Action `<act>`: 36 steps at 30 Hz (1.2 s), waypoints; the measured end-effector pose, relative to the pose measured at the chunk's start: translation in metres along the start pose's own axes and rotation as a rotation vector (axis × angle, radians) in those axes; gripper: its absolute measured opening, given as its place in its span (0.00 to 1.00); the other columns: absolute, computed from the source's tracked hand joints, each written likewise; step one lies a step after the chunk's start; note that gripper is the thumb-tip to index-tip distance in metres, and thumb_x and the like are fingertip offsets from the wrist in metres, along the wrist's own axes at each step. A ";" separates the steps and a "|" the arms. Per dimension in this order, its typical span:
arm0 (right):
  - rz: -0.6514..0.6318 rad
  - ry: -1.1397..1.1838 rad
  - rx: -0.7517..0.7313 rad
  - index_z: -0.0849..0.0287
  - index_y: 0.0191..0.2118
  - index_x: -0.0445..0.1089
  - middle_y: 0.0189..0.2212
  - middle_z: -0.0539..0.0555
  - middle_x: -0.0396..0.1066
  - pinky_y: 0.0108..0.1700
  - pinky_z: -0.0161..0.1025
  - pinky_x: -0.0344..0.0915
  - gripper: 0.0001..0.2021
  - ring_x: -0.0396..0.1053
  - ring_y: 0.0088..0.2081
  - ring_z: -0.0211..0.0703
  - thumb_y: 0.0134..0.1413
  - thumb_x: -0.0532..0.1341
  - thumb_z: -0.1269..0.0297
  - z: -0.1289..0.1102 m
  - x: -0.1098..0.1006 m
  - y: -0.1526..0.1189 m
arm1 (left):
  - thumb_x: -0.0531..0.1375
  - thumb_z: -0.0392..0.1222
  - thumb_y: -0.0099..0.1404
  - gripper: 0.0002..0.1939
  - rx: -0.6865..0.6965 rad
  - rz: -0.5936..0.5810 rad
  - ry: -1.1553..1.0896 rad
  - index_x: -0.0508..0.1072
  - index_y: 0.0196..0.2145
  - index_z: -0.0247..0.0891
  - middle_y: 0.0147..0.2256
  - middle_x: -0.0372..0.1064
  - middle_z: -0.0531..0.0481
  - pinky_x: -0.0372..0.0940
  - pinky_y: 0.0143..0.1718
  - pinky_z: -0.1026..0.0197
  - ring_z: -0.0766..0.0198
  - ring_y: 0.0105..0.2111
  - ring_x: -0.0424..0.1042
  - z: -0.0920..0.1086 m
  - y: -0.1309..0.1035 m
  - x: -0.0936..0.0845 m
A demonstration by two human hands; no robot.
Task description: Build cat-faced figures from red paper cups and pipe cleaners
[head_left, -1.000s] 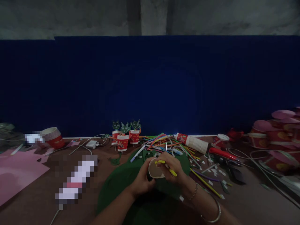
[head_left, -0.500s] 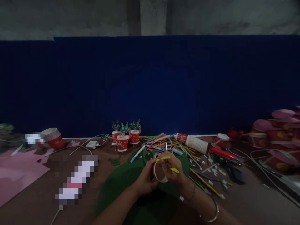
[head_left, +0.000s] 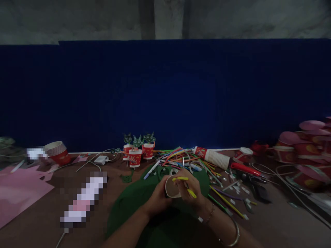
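My left hand (head_left: 157, 194) is wrapped round a paper cup (head_left: 170, 188), whose open mouth is turned towards me. Over the cup's right side, my right hand (head_left: 191, 191) is closed on a yellow pipe cleaner (head_left: 191, 193). One end of it crosses the cup's mouth and another part sticks out below the fingers; the stretch between is hidden by the hand. A thin shiny tip shows just above my right hand, and I cannot make out whether it is held. Beneath both hands lies a dark green sheet (head_left: 129, 210).
Three red cups with green animal faces (head_left: 134, 158) stand behind. Loose pipe cleaners (head_left: 178, 156) and a lying cup stack (head_left: 216, 158) are beyond my hands. A red-handled tool (head_left: 244, 168) lies right, pink paper (head_left: 20, 193) left. Another cup stack (head_left: 58, 153) is far left.
The cup has tipped so its mouth faces me more and has shifted slightly left. The yellow pipe cleaner's upper end sits lower across the mouth, and my right hand has turned a little.
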State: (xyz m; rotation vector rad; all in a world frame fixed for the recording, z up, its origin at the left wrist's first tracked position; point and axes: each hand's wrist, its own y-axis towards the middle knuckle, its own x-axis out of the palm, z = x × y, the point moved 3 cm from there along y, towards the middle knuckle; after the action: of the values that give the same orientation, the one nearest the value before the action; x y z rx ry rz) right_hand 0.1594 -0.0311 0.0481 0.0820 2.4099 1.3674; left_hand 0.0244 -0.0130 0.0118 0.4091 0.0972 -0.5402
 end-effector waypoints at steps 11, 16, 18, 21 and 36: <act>-0.069 0.011 -0.039 0.56 0.38 0.64 0.28 0.53 0.66 0.33 0.38 0.63 0.06 0.65 0.31 0.42 0.56 0.52 0.71 -0.004 0.003 0.003 | 0.62 0.42 0.54 0.27 0.014 -0.002 -0.036 0.61 0.51 0.39 0.49 0.62 0.43 0.58 0.50 0.52 0.52 0.49 0.63 0.001 -0.002 0.000; -0.125 0.014 -0.085 0.55 0.41 0.63 0.31 0.54 0.67 0.34 0.38 0.64 0.09 0.65 0.33 0.42 0.55 0.52 0.73 -0.004 0.005 0.004 | 0.63 0.41 0.54 0.27 -0.002 0.005 -0.035 0.61 0.51 0.39 0.49 0.62 0.43 0.58 0.51 0.52 0.52 0.49 0.63 -0.002 -0.003 0.000; -0.116 0.003 -0.091 0.55 0.41 0.63 0.31 0.54 0.67 0.33 0.38 0.63 0.09 0.65 0.32 0.42 0.55 0.52 0.72 -0.005 0.004 0.005 | 0.63 0.40 0.54 0.27 0.005 0.009 -0.033 0.61 0.51 0.39 0.49 0.62 0.43 0.58 0.50 0.51 0.51 0.49 0.63 -0.004 -0.003 0.000; -0.102 -0.019 -0.080 0.56 0.39 0.63 0.29 0.53 0.66 0.32 0.37 0.63 0.08 0.64 0.31 0.41 0.56 0.51 0.72 -0.006 0.004 0.006 | 0.62 0.40 0.54 0.26 0.018 0.014 -0.013 0.61 0.51 0.39 0.49 0.63 0.43 0.58 0.50 0.51 0.52 0.48 0.63 -0.007 -0.003 0.000; -0.043 0.030 0.145 0.57 0.37 0.67 0.32 0.54 0.70 0.38 0.38 0.65 0.06 0.68 0.34 0.42 0.55 0.55 0.69 -0.002 0.001 0.014 | 0.64 0.37 0.52 0.33 -0.028 0.086 -0.110 0.53 0.53 0.43 0.50 0.59 0.44 0.60 0.50 0.53 0.54 0.50 0.62 -0.008 0.000 -0.001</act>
State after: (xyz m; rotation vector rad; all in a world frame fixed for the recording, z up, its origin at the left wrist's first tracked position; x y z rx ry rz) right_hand 0.1561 -0.0245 0.0605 0.0469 2.5178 1.1814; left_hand 0.0238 -0.0094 0.0043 0.3540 -0.0187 -0.4754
